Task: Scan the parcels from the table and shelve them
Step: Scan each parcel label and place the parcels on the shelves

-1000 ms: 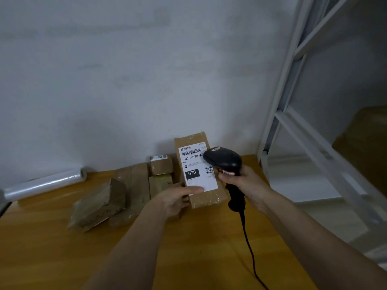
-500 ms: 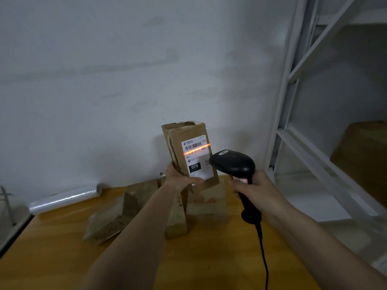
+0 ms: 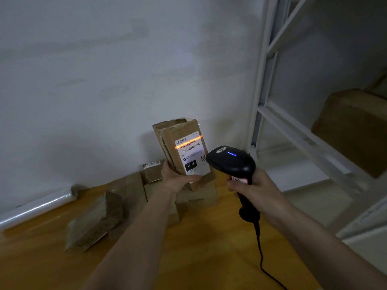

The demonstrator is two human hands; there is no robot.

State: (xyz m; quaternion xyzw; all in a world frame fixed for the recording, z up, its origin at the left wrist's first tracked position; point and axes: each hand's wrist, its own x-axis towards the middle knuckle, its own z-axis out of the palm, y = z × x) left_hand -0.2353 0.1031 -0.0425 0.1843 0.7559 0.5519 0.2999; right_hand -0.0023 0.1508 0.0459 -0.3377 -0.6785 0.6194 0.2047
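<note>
Behind scanner point(image 3: 230, 162), parcel point(image 3: 184, 147) label's corner.

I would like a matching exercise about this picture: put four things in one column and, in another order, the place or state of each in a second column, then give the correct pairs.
Things
1. parcel with label 070
2. scanner
3. roll of clear film
4. large brown box

Places or states
A. lies on the table against the wall, at the left
B. held up off the table in the left hand, an orange line across its barcode
C. sits on the shelf at the right
D. gripped in the right hand, a blue light on top

Pairs: 1-B, 2-D, 3-A, 4-C
</note>
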